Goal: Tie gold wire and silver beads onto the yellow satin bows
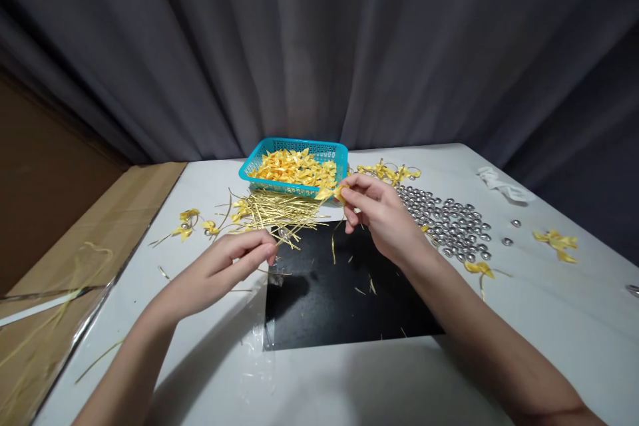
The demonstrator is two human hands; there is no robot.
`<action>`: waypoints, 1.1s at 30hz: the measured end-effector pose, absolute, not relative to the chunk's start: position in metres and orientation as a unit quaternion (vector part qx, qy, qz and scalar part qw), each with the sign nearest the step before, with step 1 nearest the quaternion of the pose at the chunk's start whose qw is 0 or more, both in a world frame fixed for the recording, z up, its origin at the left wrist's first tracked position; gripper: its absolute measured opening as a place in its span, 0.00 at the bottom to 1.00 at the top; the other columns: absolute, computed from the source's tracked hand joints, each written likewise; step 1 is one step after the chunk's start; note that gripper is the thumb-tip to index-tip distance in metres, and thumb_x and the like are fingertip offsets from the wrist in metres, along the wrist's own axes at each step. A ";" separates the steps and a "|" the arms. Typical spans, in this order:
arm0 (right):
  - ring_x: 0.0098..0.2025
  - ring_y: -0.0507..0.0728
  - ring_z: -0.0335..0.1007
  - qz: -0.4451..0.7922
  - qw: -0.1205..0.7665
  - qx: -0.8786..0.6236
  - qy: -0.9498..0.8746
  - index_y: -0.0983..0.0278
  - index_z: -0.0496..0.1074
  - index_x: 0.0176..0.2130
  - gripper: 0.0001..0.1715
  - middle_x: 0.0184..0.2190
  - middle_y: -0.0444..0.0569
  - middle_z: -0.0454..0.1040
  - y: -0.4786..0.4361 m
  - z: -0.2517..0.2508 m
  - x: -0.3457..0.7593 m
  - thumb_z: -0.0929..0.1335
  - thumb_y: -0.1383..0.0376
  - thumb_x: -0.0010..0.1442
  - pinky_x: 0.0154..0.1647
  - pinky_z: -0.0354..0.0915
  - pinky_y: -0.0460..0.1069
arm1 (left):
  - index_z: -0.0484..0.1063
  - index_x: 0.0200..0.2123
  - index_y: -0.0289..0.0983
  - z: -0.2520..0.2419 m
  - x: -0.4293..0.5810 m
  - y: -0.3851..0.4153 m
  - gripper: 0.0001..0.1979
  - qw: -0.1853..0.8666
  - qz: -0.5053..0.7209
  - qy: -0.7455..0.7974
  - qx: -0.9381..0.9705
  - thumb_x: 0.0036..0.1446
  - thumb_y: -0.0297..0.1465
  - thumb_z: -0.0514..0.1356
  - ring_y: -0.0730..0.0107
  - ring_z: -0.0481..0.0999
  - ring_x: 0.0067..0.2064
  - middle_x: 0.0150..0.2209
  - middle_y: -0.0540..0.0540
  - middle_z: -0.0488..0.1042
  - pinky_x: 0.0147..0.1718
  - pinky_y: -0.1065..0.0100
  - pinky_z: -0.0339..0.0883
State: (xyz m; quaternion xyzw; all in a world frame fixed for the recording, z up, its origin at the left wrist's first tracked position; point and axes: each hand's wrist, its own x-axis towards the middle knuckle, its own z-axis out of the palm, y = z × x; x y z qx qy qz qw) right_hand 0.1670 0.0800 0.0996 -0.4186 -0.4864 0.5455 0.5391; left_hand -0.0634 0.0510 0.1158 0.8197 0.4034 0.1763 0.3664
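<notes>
My right hand (374, 210) pinches a yellow ribbon bow (325, 193) in front of the basket, and a thin gold strip (334, 246) hangs below it. My left hand (234, 263) is closed, thumb and index finger together, just left of the black mat (344, 293). Whatever sits between those left fingertips is too small to make out. Beyond that hand lies a loose pile of gold strips (279, 208), with a silver bead close to the fingertips. A turquoise basket (257, 181) behind the pile holds many yellow ribbon bows (294, 168).
Silver beads (456, 229) are spread to the right of my right hand. Yellow bows with strips lie at left (186, 225) and right (556, 243). A crumpled white tissue (504, 185) is at the far right. Cardboard (124, 213) borders the white table at left; a grey curtain (299, 46) hangs behind.
</notes>
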 end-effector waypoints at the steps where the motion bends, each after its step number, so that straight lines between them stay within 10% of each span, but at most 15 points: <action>1: 0.16 0.43 0.54 0.543 0.545 -0.420 -0.482 0.66 0.64 0.30 0.10 0.19 0.38 0.60 0.082 0.099 0.168 0.69 0.63 0.50 0.17 0.63 0.42 | 0.64 0.27 0.37 0.117 -0.063 0.049 0.15 0.354 0.166 0.375 0.841 0.64 0.34 0.46 0.74 0.63 0.26 0.24 0.52 0.63 0.26 0.73 0.58; 7: 0.15 0.44 0.53 0.537 0.547 -0.428 -0.479 0.66 0.64 0.29 0.08 0.16 0.36 0.57 0.090 0.090 0.168 0.68 0.65 0.50 0.16 0.62 0.42 | 0.66 0.27 0.37 0.123 -0.056 0.032 0.14 0.263 0.097 0.308 0.909 0.63 0.29 0.47 0.71 0.65 0.29 0.26 0.49 0.65 0.29 0.71 0.58; 15: 0.16 0.44 0.53 0.594 0.480 -0.385 -0.517 0.65 0.65 0.30 0.07 0.16 0.37 0.58 0.067 0.102 0.159 0.67 0.64 0.52 0.17 0.62 0.42 | 0.71 0.47 0.46 0.116 -0.061 0.038 0.14 0.303 0.046 0.405 0.861 0.62 0.37 0.49 0.64 0.69 0.52 0.56 0.47 0.65 0.50 0.65 0.62; 21: 0.16 0.44 0.54 0.615 0.457 -0.373 -0.523 0.66 0.65 0.30 0.10 0.19 0.37 0.59 0.051 0.103 0.146 0.68 0.62 0.52 0.16 0.63 0.41 | 0.72 0.34 0.39 0.113 -0.051 0.038 0.14 0.353 0.163 0.463 0.797 0.61 0.40 0.50 0.71 0.71 0.33 0.35 0.48 0.75 0.24 0.74 0.61; 33: 0.18 0.44 0.58 0.632 0.396 -0.366 -0.557 0.67 0.68 0.32 0.10 0.25 0.43 0.67 0.040 0.107 0.139 0.67 0.61 0.55 0.17 0.63 0.41 | 0.65 0.24 0.37 0.116 -0.039 0.021 0.20 0.472 0.256 0.461 0.706 0.63 0.41 0.46 0.75 0.60 0.23 0.20 0.52 0.63 0.22 0.72 0.54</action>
